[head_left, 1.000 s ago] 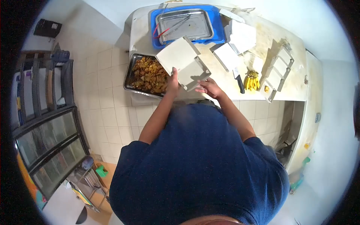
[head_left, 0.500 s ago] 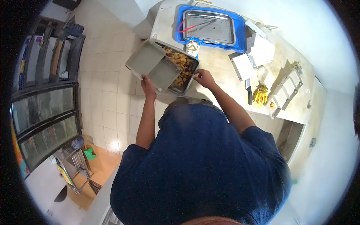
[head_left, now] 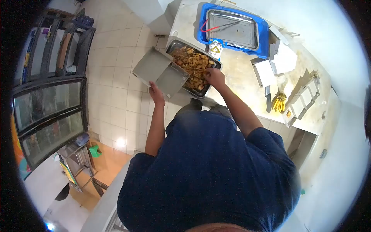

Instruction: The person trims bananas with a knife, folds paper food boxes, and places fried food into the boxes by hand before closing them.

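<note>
An opened cardboard box (head_left: 170, 80) is gripped at its lower edge by my left hand (head_left: 156, 92). The box tilts beside the left edge of a dark tray (head_left: 213, 62) filled with brown chunky food (head_left: 195, 63). Over the tray's right part, my right hand (head_left: 215, 77) reaches down to the food with its fingers bent together. Its fingertips are partly hidden, and what they hold cannot be made out. A white and blue packet (head_left: 216, 49) stands just behind the tray.
A blue tray (head_left: 264, 34) with a metal tray (head_left: 232, 31) and red-handled tongs lies at the back. Toward the right are white boxes (head_left: 264, 73), a knife (head_left: 268, 101), bananas (head_left: 278, 103) and a divided holder (head_left: 303, 105). Shelves (head_left: 50, 50) stand far left.
The box has moved from in front of me to the left of the food tray. My right hand has let go of it and moved onto the food. The view has turned left.
</note>
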Tool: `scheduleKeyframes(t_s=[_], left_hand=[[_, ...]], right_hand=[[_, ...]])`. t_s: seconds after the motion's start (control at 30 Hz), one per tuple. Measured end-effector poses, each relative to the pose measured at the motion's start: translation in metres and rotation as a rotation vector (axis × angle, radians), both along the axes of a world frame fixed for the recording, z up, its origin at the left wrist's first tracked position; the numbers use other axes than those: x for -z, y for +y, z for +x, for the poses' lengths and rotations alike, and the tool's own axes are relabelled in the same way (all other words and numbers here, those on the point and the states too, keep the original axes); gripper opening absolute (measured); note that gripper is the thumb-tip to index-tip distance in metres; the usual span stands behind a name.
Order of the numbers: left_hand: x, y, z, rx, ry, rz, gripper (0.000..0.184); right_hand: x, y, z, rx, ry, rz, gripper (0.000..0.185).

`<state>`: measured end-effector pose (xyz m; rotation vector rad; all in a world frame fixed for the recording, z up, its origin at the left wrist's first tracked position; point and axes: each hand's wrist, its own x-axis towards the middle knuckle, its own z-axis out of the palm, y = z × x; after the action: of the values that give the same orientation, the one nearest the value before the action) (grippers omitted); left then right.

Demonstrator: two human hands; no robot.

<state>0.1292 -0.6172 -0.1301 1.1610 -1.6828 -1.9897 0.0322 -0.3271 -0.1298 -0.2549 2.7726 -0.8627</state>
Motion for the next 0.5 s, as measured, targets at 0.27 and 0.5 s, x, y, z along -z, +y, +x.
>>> scheduleKeyframes(t_s=[0.27,0.5], left_hand=[[0.003,-0.007,-0.002,-0.013,-0.072,0.052,0.068],[0.005,0.003,0.001,0.020,-0.035,0.005,0.066]], right_hand=[[0.009,-0.008,-0.018,0.072,-0.025,0.083,0.030],[0.029,-0.013,-0.016,0.126,0.009,-0.048,0.025]])
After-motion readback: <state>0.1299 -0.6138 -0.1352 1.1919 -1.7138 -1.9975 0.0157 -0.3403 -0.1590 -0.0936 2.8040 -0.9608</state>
